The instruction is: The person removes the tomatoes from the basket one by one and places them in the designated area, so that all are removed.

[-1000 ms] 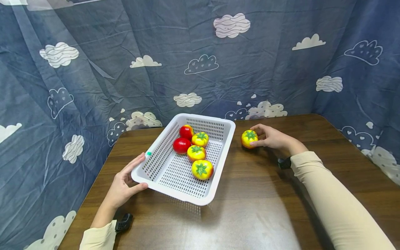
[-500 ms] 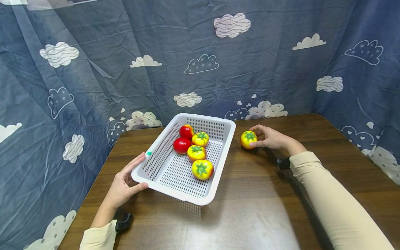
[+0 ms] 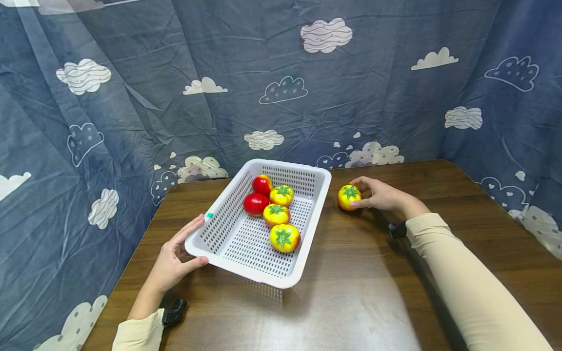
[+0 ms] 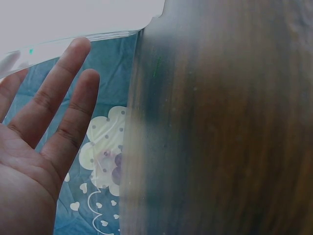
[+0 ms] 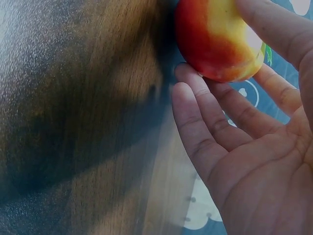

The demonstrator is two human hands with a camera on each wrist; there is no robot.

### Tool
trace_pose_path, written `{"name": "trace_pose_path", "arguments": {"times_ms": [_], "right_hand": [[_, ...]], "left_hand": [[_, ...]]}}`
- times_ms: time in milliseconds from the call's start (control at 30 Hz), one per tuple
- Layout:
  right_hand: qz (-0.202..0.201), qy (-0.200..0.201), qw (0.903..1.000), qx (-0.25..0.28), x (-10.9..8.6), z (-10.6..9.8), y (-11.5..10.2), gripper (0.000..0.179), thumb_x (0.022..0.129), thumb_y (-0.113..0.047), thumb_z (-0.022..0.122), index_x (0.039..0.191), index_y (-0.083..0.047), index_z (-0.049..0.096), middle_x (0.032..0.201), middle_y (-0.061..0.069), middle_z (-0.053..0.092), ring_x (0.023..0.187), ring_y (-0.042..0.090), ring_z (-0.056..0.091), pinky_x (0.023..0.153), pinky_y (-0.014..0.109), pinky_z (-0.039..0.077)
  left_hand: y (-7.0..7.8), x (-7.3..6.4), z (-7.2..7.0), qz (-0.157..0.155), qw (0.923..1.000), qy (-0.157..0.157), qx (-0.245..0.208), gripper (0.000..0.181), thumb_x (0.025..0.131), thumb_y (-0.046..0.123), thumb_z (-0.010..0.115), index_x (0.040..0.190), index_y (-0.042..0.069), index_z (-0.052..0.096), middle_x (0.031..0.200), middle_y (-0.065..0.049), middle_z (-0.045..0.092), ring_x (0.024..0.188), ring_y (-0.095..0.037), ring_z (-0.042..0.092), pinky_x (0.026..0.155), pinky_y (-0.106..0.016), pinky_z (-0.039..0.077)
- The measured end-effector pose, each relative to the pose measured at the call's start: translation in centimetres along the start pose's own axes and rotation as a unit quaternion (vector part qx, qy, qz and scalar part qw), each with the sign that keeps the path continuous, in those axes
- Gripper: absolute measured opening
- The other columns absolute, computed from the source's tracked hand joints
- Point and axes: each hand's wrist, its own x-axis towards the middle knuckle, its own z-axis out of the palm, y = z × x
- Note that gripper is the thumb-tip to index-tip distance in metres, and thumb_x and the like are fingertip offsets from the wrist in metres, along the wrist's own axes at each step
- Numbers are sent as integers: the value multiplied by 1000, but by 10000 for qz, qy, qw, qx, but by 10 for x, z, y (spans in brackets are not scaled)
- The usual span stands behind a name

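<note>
My right hand (image 3: pixel 378 194) pinches a yellow-and-red fruit with a green star-shaped leafy top (image 3: pixel 349 197) at the table's far side, right of the basket. In the right wrist view, thumb and fingers lie on either side of this shiny fruit (image 5: pixel 220 39). The left hand (image 3: pixel 170 263) holds the near-left corner of a white perforated basket (image 3: pixel 246 278), thumb at the front rim and fingers along the left rim. Seen from the left wrist, the fingertips (image 4: pixel 80 46) meet the basket's edge. Inside are three similar fruits (image 3: pixel 284 238) and two redder ones (image 3: pixel 256 204).
The brown wooden table (image 3: pixel 351 292) extends beneath both arms. Behind it and along the sides hangs a blue curtain with white clouds (image 3: pixel 281 122). A black wrist strap (image 3: pixel 174 313) is on the left wrist, another (image 3: pixel 398 229) on the right.
My right hand and the fruit it pinches have shifted very slightly left and nearer. The left hand, the basket and its fruits stay where they were.
</note>
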Motion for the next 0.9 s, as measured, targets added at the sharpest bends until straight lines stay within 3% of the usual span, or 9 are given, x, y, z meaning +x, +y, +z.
{"name": "trace_pose_path", "arguments": {"times_ms": [267,433,600,900], "right_hand": [[-26,-53,9999,-83,-1,-2,0,71,99,-26,79,155,1,45,139,36,62,128,49,61,103,55,56],[-15,-186,9998,-1,1,-3,1,74,100,-24,78,160,2,42,142,39,59,125,48,62,89,43,61],[-11,-290,9995,145,0,-3,0,78,99,-22,77,162,3,38,145,40,57,120,43,63,77,33,59],[106,-281,9994,156,0,-4,-3,78,99,-25,77,162,0,39,149,38,54,130,48,60,85,40,62]], "left_hand": [[-1,0,0,6,10000,1,0,87,81,-14,83,159,2,49,173,-14,39,132,-1,64,94,-17,58],[-2,0,0,29,10000,8,6,87,81,-14,83,159,1,49,173,-14,39,132,-1,64,94,-17,58],[-2,0,0,53,10000,14,-7,87,81,-15,83,159,1,49,173,-14,39,131,-1,64,94,-18,59],[-3,0,-1,99,9999,9,-47,86,81,-15,83,159,0,49,173,-10,40,131,-2,65,94,-18,59]]}}
